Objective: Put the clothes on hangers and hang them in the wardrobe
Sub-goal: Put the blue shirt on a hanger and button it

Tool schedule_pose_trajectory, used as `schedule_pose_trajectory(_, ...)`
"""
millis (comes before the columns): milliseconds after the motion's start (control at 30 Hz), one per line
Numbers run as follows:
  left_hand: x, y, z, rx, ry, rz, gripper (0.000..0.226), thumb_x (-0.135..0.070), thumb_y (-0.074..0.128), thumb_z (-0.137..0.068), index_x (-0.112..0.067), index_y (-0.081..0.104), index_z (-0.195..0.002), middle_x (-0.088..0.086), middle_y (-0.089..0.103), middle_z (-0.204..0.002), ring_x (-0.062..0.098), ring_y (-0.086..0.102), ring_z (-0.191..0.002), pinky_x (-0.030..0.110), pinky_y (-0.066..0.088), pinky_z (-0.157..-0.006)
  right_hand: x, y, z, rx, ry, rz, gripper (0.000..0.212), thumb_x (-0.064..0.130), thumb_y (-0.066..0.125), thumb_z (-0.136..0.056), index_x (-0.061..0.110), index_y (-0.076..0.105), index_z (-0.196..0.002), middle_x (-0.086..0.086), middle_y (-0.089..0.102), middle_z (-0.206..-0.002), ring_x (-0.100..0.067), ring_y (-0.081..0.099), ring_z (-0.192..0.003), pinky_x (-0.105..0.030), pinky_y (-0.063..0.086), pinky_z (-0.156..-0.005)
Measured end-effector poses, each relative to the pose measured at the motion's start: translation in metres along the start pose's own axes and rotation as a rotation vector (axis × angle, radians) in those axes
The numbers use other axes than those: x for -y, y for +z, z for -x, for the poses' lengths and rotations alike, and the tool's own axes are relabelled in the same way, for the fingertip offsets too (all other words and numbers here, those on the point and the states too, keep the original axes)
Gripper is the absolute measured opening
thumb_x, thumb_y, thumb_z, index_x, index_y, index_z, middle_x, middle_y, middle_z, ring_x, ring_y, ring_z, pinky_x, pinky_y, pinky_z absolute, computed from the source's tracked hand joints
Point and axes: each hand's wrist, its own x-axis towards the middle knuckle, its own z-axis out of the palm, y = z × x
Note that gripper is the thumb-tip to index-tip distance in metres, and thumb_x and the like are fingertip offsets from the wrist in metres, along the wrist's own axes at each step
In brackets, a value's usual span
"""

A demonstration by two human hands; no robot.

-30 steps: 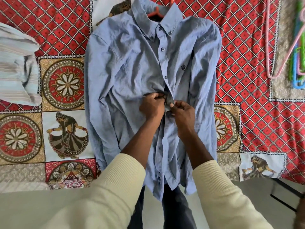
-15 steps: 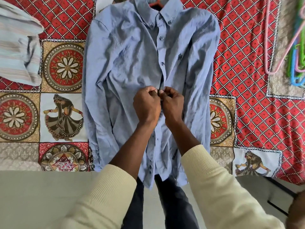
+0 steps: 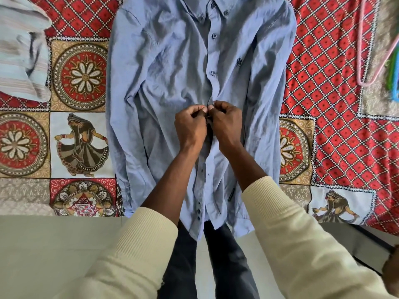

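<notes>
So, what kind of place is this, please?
Probably a bedroom at home. A blue shirt lies on a patterned bedspread, beside a striped garment and plastic hangers; both hands pinch its placket.

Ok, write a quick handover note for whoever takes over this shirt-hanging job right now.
Left hand and right hand: both pinch the front placket of the blue shirt at mid-chest, fingers curled, working a button.
Shirt lies flat, front up, on the patterned bedspread, hem over the bed edge.
Done: upper buttons look fastened.
Left: the lower front is open, its buttons undone. The shirt's hanger is out of view now. Striped garment waits at the left; spare hangers lie at the right. Wardrobe not in view.
</notes>
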Motion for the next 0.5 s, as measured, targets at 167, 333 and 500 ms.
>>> schedule_pose_trajectory(167, 0.000, -0.001, -0.001, -0.013, -0.037, 0.028, 0.012, -0.008, 0.064, -0.088, -0.009, 0.076, -0.088, 0.001, 0.075, -0.079, 0.014, 0.071, -0.074, 0.035, 0.061, -0.076, -0.001, 0.000, 0.003, -0.003, 0.013, 0.004, 0.009, 0.007, 0.064, -0.089, 0.004, 0.073, -0.089, -0.010, 0.074, -0.078, -0.016, 0.071, -0.070, -0.032, 0.059, -0.068)
schedule_pose_trajectory(333, 0.000, -0.005, 0.000, 0.015, -0.064, 0.087, 0.012, -0.009, 0.065, -0.089, -0.012, 0.075, -0.084, 0.004, 0.074, -0.079, 0.014, 0.070, -0.074, 0.032, 0.059, -0.073, 0.000, 0.000, 0.006, 0.003, 0.051, -0.017, 0.012, 0.007, 0.064, -0.086, 0.004, 0.073, -0.079, -0.016, 0.072, -0.073, -0.027, 0.070, -0.069, -0.043, 0.059, -0.068)
schedule_pose_trajectory(500, -0.004, -0.009, -0.004, 0.005, -0.110, 0.169, 0.009, -0.007, 0.069, -0.087, -0.014, 0.075, -0.084, 0.004, 0.075, -0.081, 0.015, 0.070, -0.077, 0.028, 0.058, -0.074, 0.006, -0.003, 0.010, 0.029, 0.109, -0.076, 0.018, 0.009, 0.061, -0.084, 0.003, 0.070, -0.070, -0.009, 0.067, -0.064, -0.018, 0.063, -0.061, -0.028, 0.051, -0.058)
